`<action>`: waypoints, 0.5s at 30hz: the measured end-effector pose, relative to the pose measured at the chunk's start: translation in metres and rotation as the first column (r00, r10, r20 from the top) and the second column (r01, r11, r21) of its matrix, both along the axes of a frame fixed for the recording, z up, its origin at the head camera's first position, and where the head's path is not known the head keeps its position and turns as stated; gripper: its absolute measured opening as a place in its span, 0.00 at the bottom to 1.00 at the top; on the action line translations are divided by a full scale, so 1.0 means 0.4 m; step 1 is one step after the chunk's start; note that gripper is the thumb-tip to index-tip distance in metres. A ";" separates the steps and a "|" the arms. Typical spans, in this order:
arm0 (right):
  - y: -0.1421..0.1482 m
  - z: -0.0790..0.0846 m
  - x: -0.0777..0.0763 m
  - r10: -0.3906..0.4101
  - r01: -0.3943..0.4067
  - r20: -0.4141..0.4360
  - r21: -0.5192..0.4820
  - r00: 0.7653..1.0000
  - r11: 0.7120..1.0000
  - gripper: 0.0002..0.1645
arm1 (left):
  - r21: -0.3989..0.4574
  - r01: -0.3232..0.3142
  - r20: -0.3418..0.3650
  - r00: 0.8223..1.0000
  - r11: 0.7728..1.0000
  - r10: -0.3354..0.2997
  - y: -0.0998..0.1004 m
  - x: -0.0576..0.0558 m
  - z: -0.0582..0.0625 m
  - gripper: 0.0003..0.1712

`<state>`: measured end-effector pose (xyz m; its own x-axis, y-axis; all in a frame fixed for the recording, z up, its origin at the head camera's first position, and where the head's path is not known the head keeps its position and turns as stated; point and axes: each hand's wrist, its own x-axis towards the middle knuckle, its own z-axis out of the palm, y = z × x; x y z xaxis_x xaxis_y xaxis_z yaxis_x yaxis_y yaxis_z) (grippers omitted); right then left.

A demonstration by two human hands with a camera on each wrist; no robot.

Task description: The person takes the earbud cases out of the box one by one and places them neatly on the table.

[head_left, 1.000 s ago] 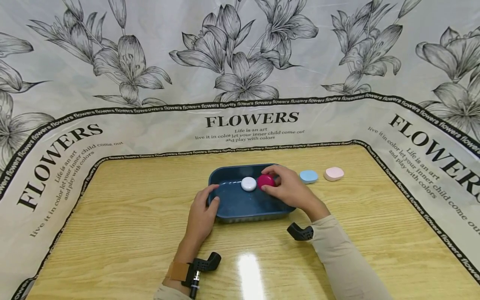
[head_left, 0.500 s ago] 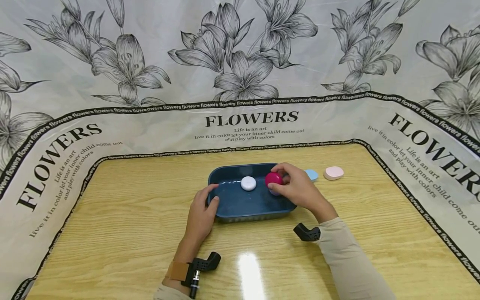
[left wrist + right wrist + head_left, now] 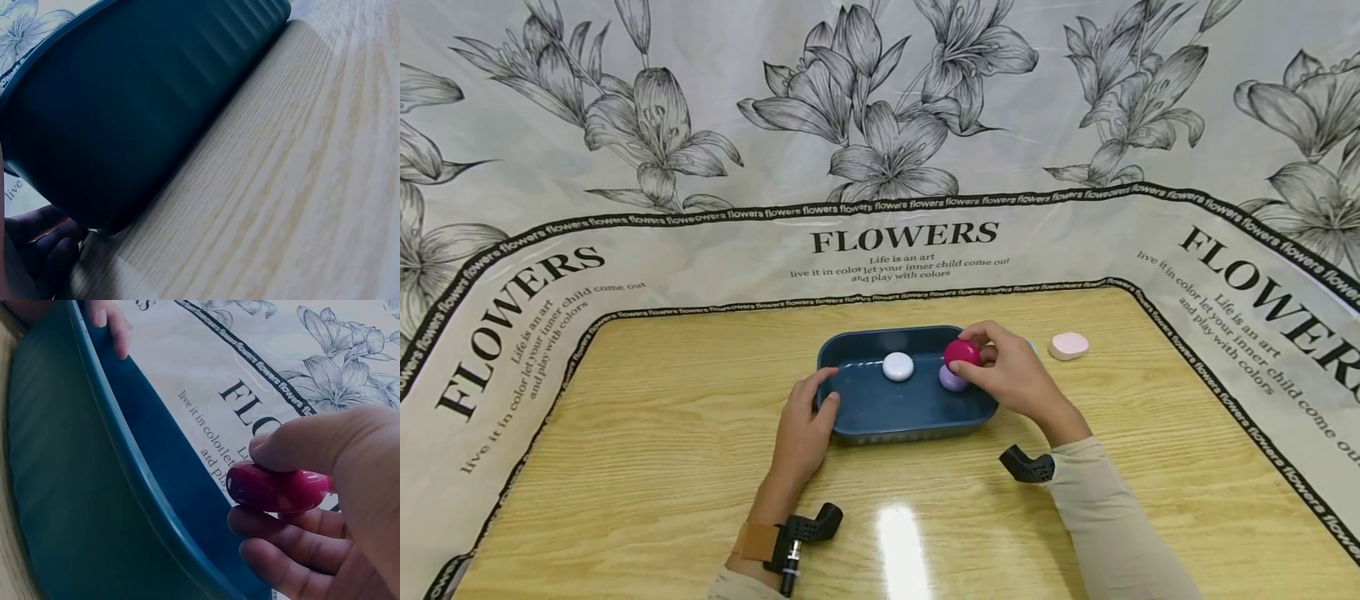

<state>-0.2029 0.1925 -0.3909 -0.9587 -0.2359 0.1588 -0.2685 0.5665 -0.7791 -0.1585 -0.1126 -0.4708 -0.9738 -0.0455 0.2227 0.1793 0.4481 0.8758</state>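
My right hand (image 3: 1021,377) pinches a glossy magenta disc (image 3: 962,352) between thumb and fingers over the right side of a dark blue rectangular pan (image 3: 902,435). In the right wrist view the magenta disc (image 3: 275,490) shows rounded, shiny edges. Just below it, in the pan, lies a purple disc (image 3: 953,379), partly covered by the magenta one. A white disc (image 3: 898,367) rests further left inside the pan. My left hand (image 3: 803,429) holds the pan's left end, thumb and forefinger over the rim, with other fingers (image 3: 56,250) against the outside.
A pale pink rounded block (image 3: 1069,346) lies on the wooden table (image 3: 662,433) right of the pan. Only a sliver of a light blue block (image 3: 1032,344) shows behind my right hand. A flower-printed sheet (image 3: 902,150) rises behind and at both sides.
My right hand has moved right with the magenta disc, off the spot beside the white disc. The purple disc has come into sight; the light blue block is now mostly hidden. The left hand stays put.
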 end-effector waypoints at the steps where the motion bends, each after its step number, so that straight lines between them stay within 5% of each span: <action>1: 0.004 -0.001 0.000 -0.006 0.006 0.005 -0.002 1.000 1.000 0.25 | 0.002 0.001 0.000 1.000 1.000 -0.001 0.000 0.000 0.000 0.21; 15: 0.055 0.005 0.006 -0.055 0.053 -0.031 -0.038 0.998 0.998 0.25 | 0.005 0.004 -0.010 1.000 1.000 -0.004 -0.002 -0.005 -0.003 0.21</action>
<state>-0.2004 0.2145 -0.3890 -0.9641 -0.1772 0.1978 -0.2637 0.5515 -0.7914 -0.1606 -0.1134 -0.4719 -0.9718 -0.0432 0.2317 0.1893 0.4429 0.8764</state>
